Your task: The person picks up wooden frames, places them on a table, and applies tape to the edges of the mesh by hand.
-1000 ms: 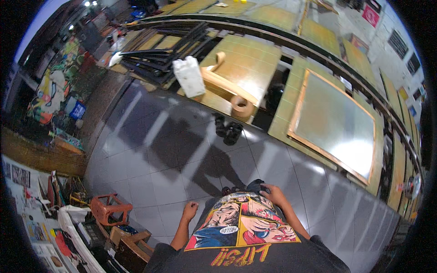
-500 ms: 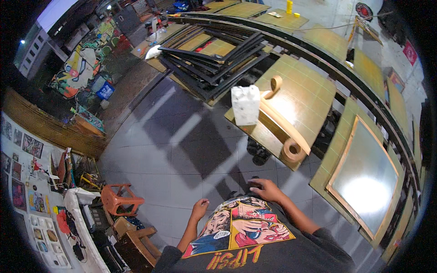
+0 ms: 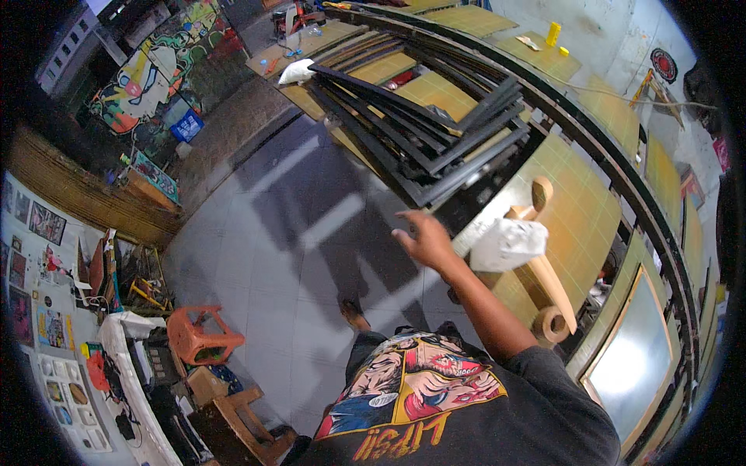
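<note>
My right hand reaches forward over the grey floor, empty, its thumb and fingers apart. It is nearest to the front corner of a stack of black frames, without clearly touching it. To its right a white, box-shaped thing stands on a table panel; what it is I cannot make out. Beside that lie a roll of brown tape, a long tan strip and a second tan ring-like piece. My left hand is out of view.
Yellow-green boards line a black rail curving along the right. A wood-edged screen lies at the lower right. An orange plastic stool and a wooden stool stand on the left. A white bag sits by the frames.
My right hand has moved forward and away from my body toward the frames. My left hand has left the view. The whole view has shifted, bringing the frames closer.
</note>
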Demonstrator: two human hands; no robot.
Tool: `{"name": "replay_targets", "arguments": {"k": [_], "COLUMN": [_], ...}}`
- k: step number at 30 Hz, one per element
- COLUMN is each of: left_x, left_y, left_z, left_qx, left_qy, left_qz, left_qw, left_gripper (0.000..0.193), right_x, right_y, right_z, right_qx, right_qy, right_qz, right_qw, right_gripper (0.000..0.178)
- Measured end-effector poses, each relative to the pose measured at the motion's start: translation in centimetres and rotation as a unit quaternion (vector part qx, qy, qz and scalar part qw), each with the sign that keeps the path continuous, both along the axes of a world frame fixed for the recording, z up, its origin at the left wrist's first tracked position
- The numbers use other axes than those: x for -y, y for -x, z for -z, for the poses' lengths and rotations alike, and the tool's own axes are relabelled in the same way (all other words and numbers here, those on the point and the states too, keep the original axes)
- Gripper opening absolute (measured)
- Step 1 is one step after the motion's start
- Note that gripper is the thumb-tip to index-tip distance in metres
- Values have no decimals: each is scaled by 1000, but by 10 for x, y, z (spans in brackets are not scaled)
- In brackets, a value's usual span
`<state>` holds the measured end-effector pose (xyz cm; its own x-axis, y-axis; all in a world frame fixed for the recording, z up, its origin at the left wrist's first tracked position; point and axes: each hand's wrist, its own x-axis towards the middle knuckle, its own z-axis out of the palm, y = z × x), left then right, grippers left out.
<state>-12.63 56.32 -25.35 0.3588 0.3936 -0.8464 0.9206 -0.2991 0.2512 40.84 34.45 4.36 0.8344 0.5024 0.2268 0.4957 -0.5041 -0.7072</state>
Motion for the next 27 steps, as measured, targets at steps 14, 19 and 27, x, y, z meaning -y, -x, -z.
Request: {"name": "replay_targets", "arguments": {"k": [14,19,27], "left_x": [-402,-359,-298], "left_y": [-358,-515,-635], "left_z": [-46,-161,-208], "left_qx": [287,402,455], "left_qy": [-235,-115,42], "left_qz": [181,137,183], "left_qw": [911,898,871], "left_gripper": [36,34,28], "right_x": [-71,-64,-74], "right_y": [-102,-110,-113], "right_z": [39,16,8], "right_qx": [128,156,20], "right_qy": [275,210,222], "right_qz": [195,208,229], "right_qw": [933,942,948], "right_gripper": [44,55,37]}}
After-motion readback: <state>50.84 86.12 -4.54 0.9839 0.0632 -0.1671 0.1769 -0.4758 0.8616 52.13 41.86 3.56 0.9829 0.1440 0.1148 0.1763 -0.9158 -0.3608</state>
